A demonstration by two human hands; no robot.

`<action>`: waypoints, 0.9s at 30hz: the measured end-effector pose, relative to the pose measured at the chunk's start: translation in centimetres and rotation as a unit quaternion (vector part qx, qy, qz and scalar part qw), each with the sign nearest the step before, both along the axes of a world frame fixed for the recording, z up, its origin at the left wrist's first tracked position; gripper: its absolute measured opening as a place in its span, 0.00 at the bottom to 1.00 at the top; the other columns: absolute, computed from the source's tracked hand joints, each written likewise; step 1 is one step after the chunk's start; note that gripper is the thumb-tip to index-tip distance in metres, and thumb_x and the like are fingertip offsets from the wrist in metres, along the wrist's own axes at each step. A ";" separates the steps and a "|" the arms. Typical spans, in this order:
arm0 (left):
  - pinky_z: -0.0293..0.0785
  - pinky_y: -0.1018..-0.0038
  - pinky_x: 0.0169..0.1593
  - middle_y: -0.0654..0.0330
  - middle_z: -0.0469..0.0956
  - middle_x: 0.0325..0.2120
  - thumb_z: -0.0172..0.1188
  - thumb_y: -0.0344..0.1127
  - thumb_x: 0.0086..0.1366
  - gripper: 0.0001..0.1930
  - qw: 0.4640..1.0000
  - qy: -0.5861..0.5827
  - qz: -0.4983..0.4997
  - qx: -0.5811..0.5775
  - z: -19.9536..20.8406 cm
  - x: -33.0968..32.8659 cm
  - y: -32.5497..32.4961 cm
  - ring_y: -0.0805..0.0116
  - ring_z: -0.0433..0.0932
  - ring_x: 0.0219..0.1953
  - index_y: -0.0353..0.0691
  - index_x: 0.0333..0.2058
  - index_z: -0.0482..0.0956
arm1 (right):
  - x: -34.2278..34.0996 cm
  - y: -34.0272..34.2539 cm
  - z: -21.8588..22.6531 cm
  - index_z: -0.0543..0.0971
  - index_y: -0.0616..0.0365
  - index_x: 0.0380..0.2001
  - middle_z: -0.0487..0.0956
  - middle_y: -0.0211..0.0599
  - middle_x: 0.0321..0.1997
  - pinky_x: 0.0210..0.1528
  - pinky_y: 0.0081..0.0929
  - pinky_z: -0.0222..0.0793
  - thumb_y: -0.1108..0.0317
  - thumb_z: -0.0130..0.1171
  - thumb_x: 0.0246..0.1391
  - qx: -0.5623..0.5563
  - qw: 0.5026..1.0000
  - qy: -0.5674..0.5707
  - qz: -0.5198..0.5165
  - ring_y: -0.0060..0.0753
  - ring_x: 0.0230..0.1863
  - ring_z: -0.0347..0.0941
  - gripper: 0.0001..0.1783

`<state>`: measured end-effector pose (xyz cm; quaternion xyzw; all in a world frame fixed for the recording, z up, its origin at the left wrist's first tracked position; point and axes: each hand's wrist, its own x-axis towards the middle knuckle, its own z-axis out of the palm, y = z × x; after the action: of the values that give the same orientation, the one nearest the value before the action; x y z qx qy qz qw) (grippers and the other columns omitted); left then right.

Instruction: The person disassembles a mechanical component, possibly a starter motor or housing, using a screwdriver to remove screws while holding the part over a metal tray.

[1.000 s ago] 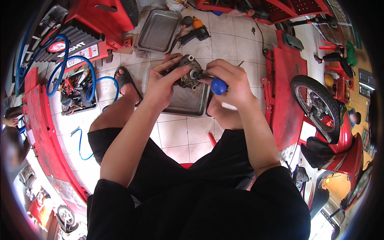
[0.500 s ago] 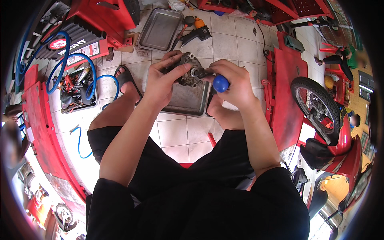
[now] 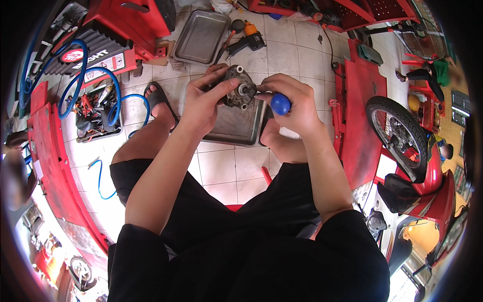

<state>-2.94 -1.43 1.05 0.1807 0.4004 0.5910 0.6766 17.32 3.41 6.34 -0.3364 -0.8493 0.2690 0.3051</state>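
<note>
My left hand [image 3: 207,95] is closed around a grey, grimy cast-metal engine part [image 3: 236,86], its thumb lying across the face. The part has a round bore near its middle and small bosses at its edge. My right hand [image 3: 294,98] grips a tool with a rounded blue handle [image 3: 280,103], whose butt points toward me. Most of this tool's shaft is hidden by the fingers. Right fingertips are close beside the part's right side; I cannot tell whether they touch it. Below both hands, a metal tray [image 3: 236,135] lies on the floor.
Farther off lie a second tray [image 3: 201,38], a hammer [image 3: 236,26] and an orange-and-black power tool [image 3: 249,43]. A tool bin [image 3: 99,113] and blue hose [image 3: 133,96] are at left. Red lift platforms [image 3: 359,116] flank me; a motorcycle wheel [image 3: 397,136] stands at right.
My right hand and the blue handle have shifted slightly right, away from the part's bore. The engine part in my left hand stays in nearly the same place.
</note>
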 end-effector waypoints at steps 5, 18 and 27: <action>0.63 0.83 0.31 0.64 0.70 0.52 0.70 0.29 0.54 0.23 1.000 0.012 0.002 0.009 0.1 -0.1 0.0 0.80 0.74 0.38 0.24 0.48 0.77 | -0.4 -0.2 0.2 0.79 0.63 0.29 0.79 0.39 0.30 0.29 0.30 0.73 0.81 0.67 0.39 -0.001 1.000 -0.004 -0.009 0.39 0.29 0.78 0.11; 0.69 0.82 0.33 0.63 0.75 0.46 0.70 0.30 0.55 0.21 1.000 0.005 -0.006 -0.016 0.4 0.2 -0.2 0.77 0.78 0.38 0.26 0.47 0.78 | 0.0 0.0 0.2 0.78 0.60 0.31 0.78 0.36 0.32 0.30 0.32 0.74 0.79 0.67 0.32 0.026 0.999 -0.031 0.017 0.40 0.30 0.78 0.17; 0.66 0.82 0.31 0.64 0.76 0.43 0.70 0.31 0.55 0.23 1.000 0.004 -0.005 -0.020 0.5 0.3 -0.2 0.77 0.78 0.37 0.26 0.48 0.78 | -0.1 0.2 0.2 0.78 0.60 0.26 0.78 0.36 0.28 0.24 0.29 0.72 0.76 0.71 0.36 0.085 0.995 -0.045 0.012 0.37 0.25 0.77 0.12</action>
<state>-2.66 -1.63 1.53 0.1713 0.4139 0.5785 0.6816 17.19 3.60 6.50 -0.3110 -0.8860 0.1837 0.2909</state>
